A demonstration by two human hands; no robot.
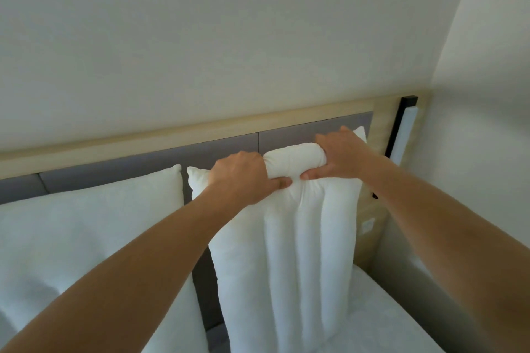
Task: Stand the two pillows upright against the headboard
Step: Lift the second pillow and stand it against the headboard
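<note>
Two white pillows stand against the grey padded headboard (223, 152), which has a light wood top rail. The right pillow (298, 252) is upright, with long vertical creases down its front. My left hand (243, 178) and my right hand (341, 152) both grip its bunched top edge, fingers wrapped over the far side and thumbs at the front. The left pillow (86, 226) leans upright against the headboard, apart from both hands, and my left forearm crosses in front of its lower part.
A white mattress (381, 309) lies below the pillows. At the right stand a side wall (487, 152), a black-framed white light bar (404, 129) and a wood panel with a small switch plate (368, 225). A narrow gap separates the two pillows.
</note>
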